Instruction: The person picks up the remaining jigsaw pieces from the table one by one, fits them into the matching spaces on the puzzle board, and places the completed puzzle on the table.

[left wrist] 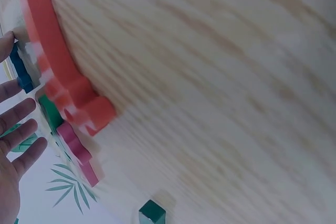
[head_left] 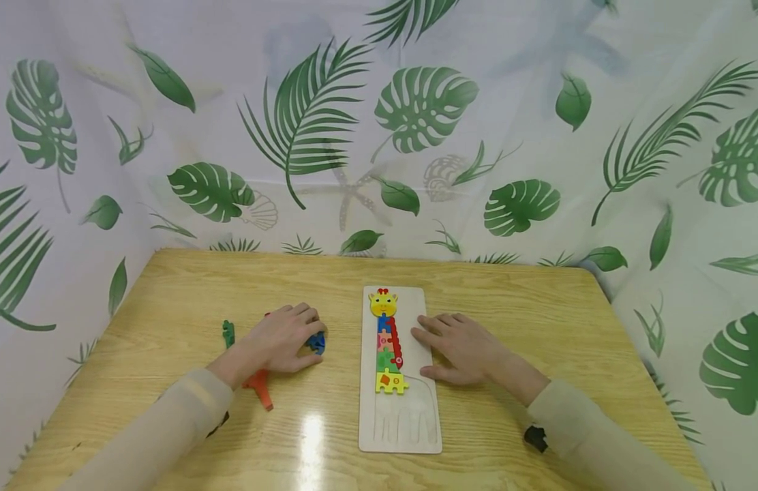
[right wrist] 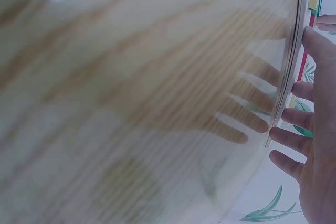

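My left hand (head_left: 281, 341) is at the left of the table, its thumb and index finger at opposite edges of a blue puzzle piece (head_left: 316, 342). In the left wrist view the blue piece (left wrist: 21, 69) sits between the thumb and a fingertip; the other fingers are spread. My right hand (head_left: 465, 348) rests with extended fingers along the right edge of a pale wooden puzzle board (head_left: 403, 436). On the board a giraffe's yellow head (head_left: 384, 304), a red mane strip (head_left: 394, 341) and several coloured, numbered pieces form a column. Leg-shaped outlines show below them.
Left of the board lie an orange-red piece (head_left: 260, 390), partly under my left wrist, and a green piece (head_left: 228, 333). Pink (left wrist: 76, 145) and green pieces lie near it in the left wrist view. A leaf-patterned cloth (head_left: 354, 136) hangs behind the wooden table.
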`<state>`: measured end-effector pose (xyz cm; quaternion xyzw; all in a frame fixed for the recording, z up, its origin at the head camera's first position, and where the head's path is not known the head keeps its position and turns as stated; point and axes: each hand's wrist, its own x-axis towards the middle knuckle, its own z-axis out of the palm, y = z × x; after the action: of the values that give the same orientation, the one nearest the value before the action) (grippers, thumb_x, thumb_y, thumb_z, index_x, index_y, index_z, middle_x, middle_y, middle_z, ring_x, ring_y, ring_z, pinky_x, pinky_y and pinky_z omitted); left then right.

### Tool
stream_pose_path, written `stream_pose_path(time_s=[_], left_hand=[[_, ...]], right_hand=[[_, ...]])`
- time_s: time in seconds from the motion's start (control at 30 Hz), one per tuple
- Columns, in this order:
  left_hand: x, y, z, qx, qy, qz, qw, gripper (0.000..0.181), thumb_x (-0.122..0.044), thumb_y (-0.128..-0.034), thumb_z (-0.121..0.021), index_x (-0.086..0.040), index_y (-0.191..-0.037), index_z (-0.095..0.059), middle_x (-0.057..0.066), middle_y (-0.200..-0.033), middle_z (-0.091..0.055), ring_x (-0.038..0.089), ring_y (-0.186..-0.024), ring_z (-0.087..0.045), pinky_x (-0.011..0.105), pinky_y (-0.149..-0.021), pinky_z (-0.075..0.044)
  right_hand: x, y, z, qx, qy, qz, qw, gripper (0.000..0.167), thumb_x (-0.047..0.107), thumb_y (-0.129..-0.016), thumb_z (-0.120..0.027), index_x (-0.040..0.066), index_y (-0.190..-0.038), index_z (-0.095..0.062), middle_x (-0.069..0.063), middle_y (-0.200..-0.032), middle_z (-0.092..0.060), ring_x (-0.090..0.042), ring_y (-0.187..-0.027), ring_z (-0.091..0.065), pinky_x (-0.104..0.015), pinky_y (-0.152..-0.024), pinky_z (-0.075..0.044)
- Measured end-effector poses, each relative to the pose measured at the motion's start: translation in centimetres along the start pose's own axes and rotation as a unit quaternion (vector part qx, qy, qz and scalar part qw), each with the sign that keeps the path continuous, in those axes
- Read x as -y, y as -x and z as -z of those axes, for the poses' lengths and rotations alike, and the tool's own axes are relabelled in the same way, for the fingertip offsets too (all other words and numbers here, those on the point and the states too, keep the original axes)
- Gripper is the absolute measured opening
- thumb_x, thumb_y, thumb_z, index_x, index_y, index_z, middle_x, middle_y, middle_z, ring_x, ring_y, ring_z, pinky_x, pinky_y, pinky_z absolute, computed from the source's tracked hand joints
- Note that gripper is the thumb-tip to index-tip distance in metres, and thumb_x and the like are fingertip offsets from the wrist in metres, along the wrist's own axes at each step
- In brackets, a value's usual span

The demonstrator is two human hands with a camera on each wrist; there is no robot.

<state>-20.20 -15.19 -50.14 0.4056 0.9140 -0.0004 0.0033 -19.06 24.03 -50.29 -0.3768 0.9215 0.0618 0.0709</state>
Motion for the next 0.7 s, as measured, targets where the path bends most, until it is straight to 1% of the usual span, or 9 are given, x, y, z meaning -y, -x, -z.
stream_pose_path(time_s=[0.17, 0.43, 0.7], left_hand=[[0.3, 0.2, -0.3, -0.009, 0.0, 0.002, 1.0, 0.054, -0.056, -0.0983, -0.067, -0.012, -0.131, -0.068, 0.011, -0.129, -0.069, 0.029, -0.12, -0.063, 0.049, -0.104, -0.056], [0.4, 0.9, -0.1, -0.018, 0.005, 0.003, 0.9998, 0.054, -0.054, -0.0982, -0.067, -0.011, -0.13, -0.069, 0.011, -0.128, -0.069, 0.03, -0.122, -0.063, 0.051, -0.105, -0.055], [0.8, 1.4, -0.2, -0.028, -0.001, -0.001, 0.9996, 0.049, -0.05, -0.0974, -0.069, -0.01, -0.127, -0.07, 0.01, -0.124, -0.069, 0.03, -0.12, -0.063, 0.051, -0.104, -0.054]], right_hand=[[0.1, 0.0, 0.1, 0.001, 0.003, -0.001, 1.0, 0.081, 0.072, -0.1, -0.046, 0.022, -0.163, -0.042, -0.009, -0.167, -0.046, -0.034, -0.149, -0.05, -0.055, -0.123, -0.042], [0.2, 0.1, 0.3, 0.002, 0.004, -0.001, 1.0, 0.081, 0.073, -0.1, -0.046, 0.021, -0.163, -0.042, -0.009, -0.167, -0.046, -0.034, -0.149, -0.05, -0.055, -0.123, -0.043], [0.2, 0.0, 0.3, 0.004, 0.003, -0.004, 1.0, 0.081, 0.073, -0.1, -0.045, 0.022, -0.163, -0.042, -0.008, -0.167, -0.046, -0.033, -0.149, -0.05, -0.055, -0.123, -0.042]])
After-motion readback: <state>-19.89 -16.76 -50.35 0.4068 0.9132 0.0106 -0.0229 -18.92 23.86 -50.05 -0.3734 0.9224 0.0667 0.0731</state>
